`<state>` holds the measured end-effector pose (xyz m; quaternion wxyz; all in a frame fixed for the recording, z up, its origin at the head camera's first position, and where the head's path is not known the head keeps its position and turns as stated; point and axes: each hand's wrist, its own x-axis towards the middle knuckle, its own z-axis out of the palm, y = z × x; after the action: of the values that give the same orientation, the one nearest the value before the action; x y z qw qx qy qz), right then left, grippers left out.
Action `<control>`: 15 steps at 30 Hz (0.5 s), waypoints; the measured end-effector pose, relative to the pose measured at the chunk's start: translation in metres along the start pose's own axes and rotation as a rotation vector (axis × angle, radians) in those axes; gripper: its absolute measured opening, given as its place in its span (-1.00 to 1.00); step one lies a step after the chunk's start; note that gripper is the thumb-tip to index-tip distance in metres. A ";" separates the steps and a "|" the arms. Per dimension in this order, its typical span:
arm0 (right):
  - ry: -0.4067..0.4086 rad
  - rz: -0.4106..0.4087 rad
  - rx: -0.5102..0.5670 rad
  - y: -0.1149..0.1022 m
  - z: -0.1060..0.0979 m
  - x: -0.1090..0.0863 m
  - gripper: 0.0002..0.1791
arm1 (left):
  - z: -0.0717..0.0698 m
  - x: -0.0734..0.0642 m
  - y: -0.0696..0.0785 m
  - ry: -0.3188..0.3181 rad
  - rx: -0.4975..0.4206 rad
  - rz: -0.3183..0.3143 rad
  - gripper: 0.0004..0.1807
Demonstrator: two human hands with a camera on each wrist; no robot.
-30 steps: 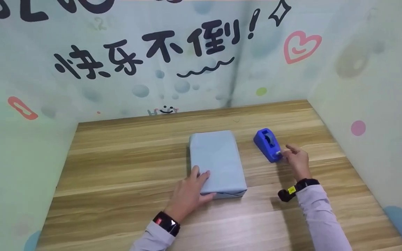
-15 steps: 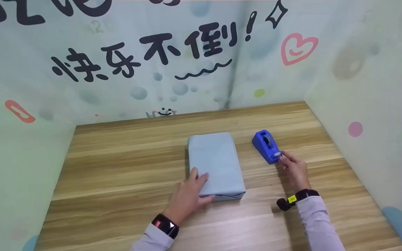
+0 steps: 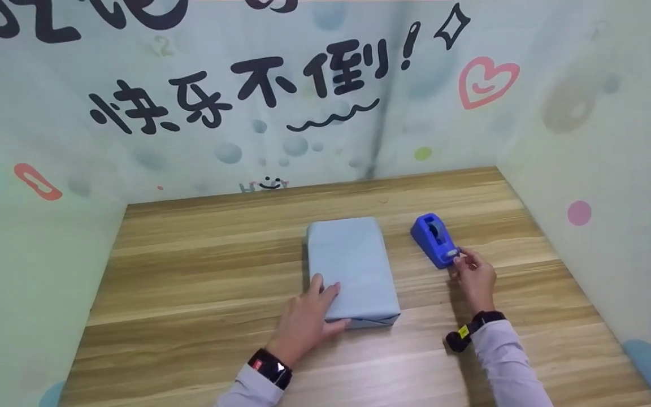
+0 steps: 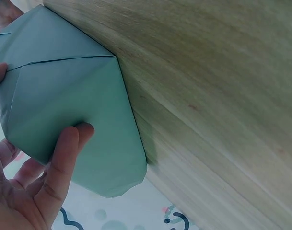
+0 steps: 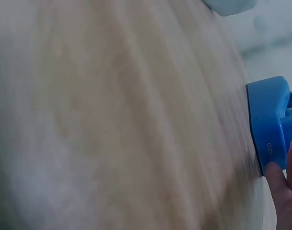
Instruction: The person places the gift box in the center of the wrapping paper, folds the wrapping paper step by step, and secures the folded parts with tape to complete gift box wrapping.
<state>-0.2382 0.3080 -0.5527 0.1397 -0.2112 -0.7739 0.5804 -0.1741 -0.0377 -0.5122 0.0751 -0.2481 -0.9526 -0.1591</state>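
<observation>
A box wrapped in pale blue paper lies in the middle of the wooden table. My left hand holds its near left corner, fingers over the left edge and thumb against the folded near end. In the left wrist view, fingertips rest on the paper of the wrapped box. To the right stands a blue tape dispenser with a roll in it. At its near, cutter end my right hand pinches with thumb and forefinger at the tape. The right wrist view shows one finger against the side of the dispenser.
The wooden table is walled in by pale printed sheets at the back and both sides. The back sheet bears large dark characters. A camera on a strap sits at my right wrist.
My right hand has brought its extended fingers together at the dispenser's cutter end and shifted slightly lower. My left hand, the box and the dispenser stay in place.
</observation>
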 end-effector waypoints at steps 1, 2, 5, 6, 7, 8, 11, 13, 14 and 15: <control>0.001 -0.017 -0.015 0.001 0.000 0.000 -0.66 | 0.001 -0.001 0.000 -0.003 -0.005 -0.003 -0.27; 0.002 -0.035 -0.029 0.003 0.000 -0.001 -0.67 | 0.001 -0.001 0.000 -0.003 -0.009 -0.003 -0.27; 0.027 -0.116 -0.085 0.006 0.000 -0.002 -0.70 | 0.002 -0.003 0.000 0.019 -0.012 0.007 -0.28; 0.043 -0.150 -0.113 0.007 0.000 -0.001 -0.71 | 0.002 -0.003 0.000 0.030 -0.014 0.013 -0.28; 0.059 -0.188 -0.150 0.007 0.000 -0.001 -0.72 | 0.002 -0.003 0.000 0.041 -0.014 0.019 -0.29; 0.075 -0.225 -0.194 0.006 -0.001 0.000 -0.73 | 0.002 -0.002 0.000 0.051 -0.011 0.025 -0.29; 0.090 -0.326 -0.301 0.004 -0.002 0.003 -0.76 | 0.002 -0.001 0.000 0.064 0.001 0.036 -0.31; 0.076 -0.379 -0.353 0.003 -0.003 0.005 -0.76 | 0.001 0.000 0.000 0.064 0.009 0.039 -0.30; 0.065 -0.402 -0.375 0.002 -0.004 0.007 -0.76 | 0.001 0.000 0.000 0.062 0.013 0.038 -0.30; 0.052 -0.422 -0.393 0.002 -0.006 0.008 -0.75 | 0.000 0.001 0.000 0.061 0.014 0.037 -0.30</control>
<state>-0.2426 0.3174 -0.5529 0.2337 -0.0834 -0.8946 0.3717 -0.1748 -0.0377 -0.5126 0.1089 -0.2600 -0.9463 -0.1585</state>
